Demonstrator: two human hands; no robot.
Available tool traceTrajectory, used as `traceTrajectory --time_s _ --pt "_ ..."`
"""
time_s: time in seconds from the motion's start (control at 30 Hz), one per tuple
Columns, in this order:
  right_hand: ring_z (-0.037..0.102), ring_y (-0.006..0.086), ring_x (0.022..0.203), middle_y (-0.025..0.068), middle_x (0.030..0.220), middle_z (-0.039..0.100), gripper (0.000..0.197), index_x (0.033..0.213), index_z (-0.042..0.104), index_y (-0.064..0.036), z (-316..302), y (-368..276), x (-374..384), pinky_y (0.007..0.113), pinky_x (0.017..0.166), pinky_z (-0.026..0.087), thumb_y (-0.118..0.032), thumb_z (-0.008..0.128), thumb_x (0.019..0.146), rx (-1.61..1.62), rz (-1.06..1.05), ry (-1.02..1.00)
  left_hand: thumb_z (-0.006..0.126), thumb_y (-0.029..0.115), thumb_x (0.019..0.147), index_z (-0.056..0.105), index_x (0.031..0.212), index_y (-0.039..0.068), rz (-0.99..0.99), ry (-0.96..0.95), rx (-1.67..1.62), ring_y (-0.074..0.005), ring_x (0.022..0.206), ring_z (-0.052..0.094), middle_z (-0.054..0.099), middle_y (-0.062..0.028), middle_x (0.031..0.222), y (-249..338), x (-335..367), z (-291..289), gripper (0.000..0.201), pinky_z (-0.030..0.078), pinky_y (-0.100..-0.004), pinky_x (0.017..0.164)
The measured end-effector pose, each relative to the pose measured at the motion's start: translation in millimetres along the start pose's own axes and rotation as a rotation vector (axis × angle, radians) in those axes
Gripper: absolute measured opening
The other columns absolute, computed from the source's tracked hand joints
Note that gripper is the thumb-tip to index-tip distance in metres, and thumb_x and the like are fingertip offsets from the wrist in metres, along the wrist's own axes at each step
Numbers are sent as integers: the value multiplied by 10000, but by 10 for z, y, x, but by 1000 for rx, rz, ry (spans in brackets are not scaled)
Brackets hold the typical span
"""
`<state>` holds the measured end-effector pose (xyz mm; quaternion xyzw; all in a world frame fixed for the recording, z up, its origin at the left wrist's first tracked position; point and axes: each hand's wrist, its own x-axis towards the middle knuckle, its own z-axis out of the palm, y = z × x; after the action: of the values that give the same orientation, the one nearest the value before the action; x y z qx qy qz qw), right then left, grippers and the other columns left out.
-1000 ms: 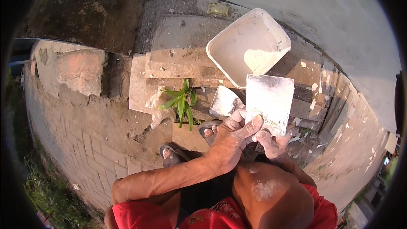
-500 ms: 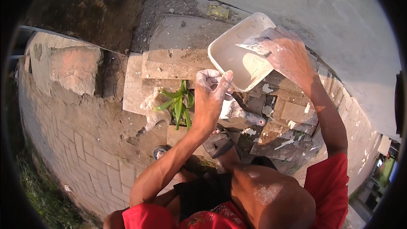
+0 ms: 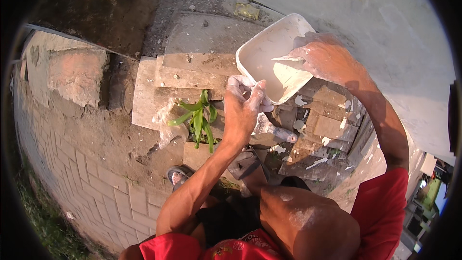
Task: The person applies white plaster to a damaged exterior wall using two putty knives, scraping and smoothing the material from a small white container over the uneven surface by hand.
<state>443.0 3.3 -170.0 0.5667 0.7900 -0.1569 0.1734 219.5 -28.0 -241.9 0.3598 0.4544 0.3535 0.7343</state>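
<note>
My left hand (image 3: 242, 103), dusted white, grips the near left rim of a white rectangular plastic tub (image 3: 260, 45), thumb up at the edge. The tub is tilted over the ground, with whitish paste (image 3: 288, 78) along its inside, partly sunlit. My right hand (image 3: 329, 60) is closed on a putty knife (image 3: 289, 59) above the right side of the tub. Its thin blade points left into the tub and is seen nearly edge-on. The fingers hide its handle. Below the tub lies a white-smeared tool (image 3: 281, 134) with a rounded handle end.
Left of the tub grow green leaves (image 3: 198, 120) beside a crumpled clear plastic bag (image 3: 168, 125). Stacked tiles (image 3: 332, 120) spattered with white lie at the right, along a pale wall (image 3: 375, 29). My sandalled foot (image 3: 179, 175) rests on the ground nearby.
The putty knife has turned from showing its flat blade to nearly edge-on. My right wrist and elbow have shifted right. The left hand keeps its hold on the tub.
</note>
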Motion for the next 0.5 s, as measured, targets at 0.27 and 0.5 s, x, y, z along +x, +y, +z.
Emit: traceTrajectory --time_s 0.27,0.5 --pt "680 303 932 133 1041 706 322 1145 696 -92 66 132 -199 451 822 530 -109 624 832 45 64 136 639 130 963 448 978 9 43 -68 -79 -137 745 641 617 -100 872 -19 17 227 226 628 -324 657" --pt "690 190 897 141 1021 718 290 1074 683 58 -158 207 -676 327 825 550 -164 677 887 1262 571 282 642 187 977 454 1037 7 135 11 -12 -122 746 592 611 -83 843 4 -148 108 267 516 -285 693"
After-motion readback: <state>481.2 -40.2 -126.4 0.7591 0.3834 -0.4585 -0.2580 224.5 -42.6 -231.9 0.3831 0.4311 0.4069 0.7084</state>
